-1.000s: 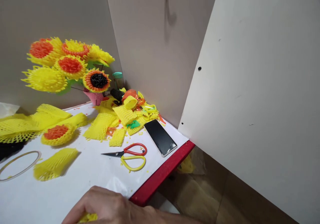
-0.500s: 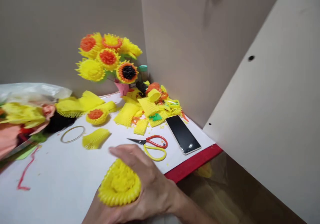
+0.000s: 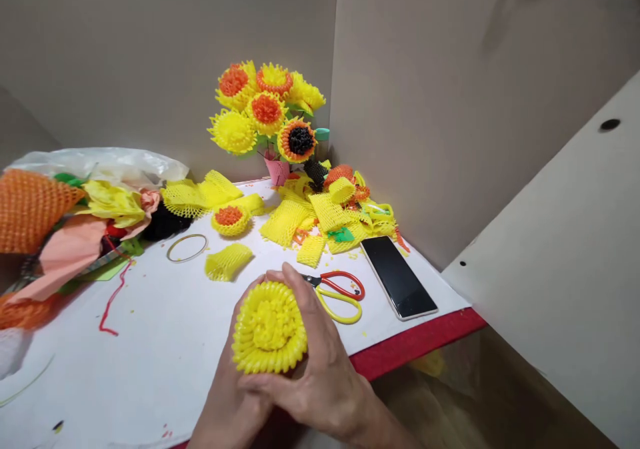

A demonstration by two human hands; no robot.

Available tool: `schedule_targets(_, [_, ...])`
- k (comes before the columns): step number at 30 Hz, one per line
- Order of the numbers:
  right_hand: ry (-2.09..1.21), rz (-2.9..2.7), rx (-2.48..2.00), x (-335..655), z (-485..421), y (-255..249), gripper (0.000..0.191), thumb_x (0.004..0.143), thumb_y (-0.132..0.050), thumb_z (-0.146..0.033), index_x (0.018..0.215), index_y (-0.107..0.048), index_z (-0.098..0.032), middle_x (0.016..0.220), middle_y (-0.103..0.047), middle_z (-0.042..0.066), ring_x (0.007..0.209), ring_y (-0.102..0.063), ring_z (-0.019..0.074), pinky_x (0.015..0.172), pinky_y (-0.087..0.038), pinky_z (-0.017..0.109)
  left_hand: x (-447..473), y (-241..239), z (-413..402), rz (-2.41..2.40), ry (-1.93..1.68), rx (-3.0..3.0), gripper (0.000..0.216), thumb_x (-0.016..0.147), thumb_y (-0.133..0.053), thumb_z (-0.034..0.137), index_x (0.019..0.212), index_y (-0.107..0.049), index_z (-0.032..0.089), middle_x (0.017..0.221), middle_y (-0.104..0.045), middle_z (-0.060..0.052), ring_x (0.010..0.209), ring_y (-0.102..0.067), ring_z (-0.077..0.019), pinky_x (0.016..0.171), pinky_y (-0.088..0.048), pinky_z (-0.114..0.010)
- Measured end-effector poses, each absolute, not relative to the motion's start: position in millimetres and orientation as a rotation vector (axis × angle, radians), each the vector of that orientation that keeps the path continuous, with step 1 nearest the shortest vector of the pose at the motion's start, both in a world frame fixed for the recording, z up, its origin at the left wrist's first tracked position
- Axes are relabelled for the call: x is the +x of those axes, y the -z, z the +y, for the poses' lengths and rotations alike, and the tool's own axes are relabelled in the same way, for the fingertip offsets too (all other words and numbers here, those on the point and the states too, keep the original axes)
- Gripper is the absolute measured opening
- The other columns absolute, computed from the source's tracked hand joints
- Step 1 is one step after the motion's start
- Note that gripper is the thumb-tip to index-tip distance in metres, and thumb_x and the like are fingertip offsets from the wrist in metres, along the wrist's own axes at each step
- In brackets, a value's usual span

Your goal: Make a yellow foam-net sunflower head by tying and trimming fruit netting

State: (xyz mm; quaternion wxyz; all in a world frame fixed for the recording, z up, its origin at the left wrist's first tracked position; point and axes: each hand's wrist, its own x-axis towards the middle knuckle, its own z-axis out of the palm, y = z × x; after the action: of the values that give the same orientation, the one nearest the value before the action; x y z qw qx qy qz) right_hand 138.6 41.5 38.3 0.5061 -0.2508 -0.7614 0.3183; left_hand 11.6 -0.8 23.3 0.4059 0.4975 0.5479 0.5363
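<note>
A yellow foam-net flower head with a looped rim and a frilly middle faces up between my hands. My left hand is wrapped round its left side and underside. Around its right side curls my right hand, the thumb below the rim and the fingers along the upper edge. What lies beneath the flower head is hidden by the hands. Just beyond my right hand rest scissors with one red and one yellow handle, their blades partly covered. A cut piece of yellow foam net lies past my left hand.
Finished foam flowers stand in a pink pot at the back corner. Yellow net scraps are heaped beside it. A phone lies near the red table edge. Coloured netting and paper pile up at left, near a ring.
The view has swung left, so the table things appear further right. My right-hand fingers have come down round the flower head, and more of my left hand shows.
</note>
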Motion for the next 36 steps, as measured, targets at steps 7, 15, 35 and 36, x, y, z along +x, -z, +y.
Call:
schedule_targets(7, [-0.743,-1.834,-0.637,136.7,45.0,-36.3,0.113,0.073,-0.085,-0.028,0.156,-0.008,-0.036,0.149,-0.046,0.005,0.136,-0.047,0.0221,0.116,-0.039,0.036,-19.5,-36.5,-13.0,1.194,-1.405,1.046,0.090,0.068,-0.081,0.056,0.147,-0.041,0.041,0.164,-0.026,0.006,0.151,-0.016,-0.0357,0.122,-0.021,-0.048])
schedule_targets(15, [-0.736,-1.983,-0.445,122.4,38.8,-40.5,0.109,0.074,-0.084,-0.026,0.155,-0.011,-0.032,0.150,-0.042,0.007,0.139,-0.040,0.0210,0.118,-0.036,0.035,-8.6,-40.5,-17.3,0.971,-1.499,0.542,0.086,0.075,-0.076,0.048,0.150,-0.038,0.029,0.150,-0.050,-0.007,0.141,-0.038,-0.0417,0.115,-0.038,-0.050])
schedule_targets(35, [-1.175,-1.686,-0.424,129.8,42.2,-44.6,0.123,0.063,-0.091,-0.042,0.156,-0.010,-0.030,0.144,-0.051,0.011,0.126,-0.057,0.0247,0.105,-0.048,0.035,-35.0,-13.3,-37.3,0.946,-1.391,0.534,0.066,0.085,-0.049,0.063,0.146,-0.046,0.039,0.145,-0.056,0.004,0.141,-0.038,-0.0387,0.112,-0.043,-0.059])
schedule_targets(36, [-1.209,-1.679,-0.428,130.5,42.6,-44.1,0.126,0.062,-0.091,-0.044,0.156,-0.009,-0.029,0.144,-0.051,0.012,0.126,-0.058,0.0254,0.104,-0.049,0.036,-35.5,-10.3,-37.4,0.964,-1.334,0.520,0.065,0.086,-0.049,0.061,0.146,-0.047,0.038,0.144,-0.056,0.003,0.141,-0.038,-0.0393,0.112,-0.043,-0.060])
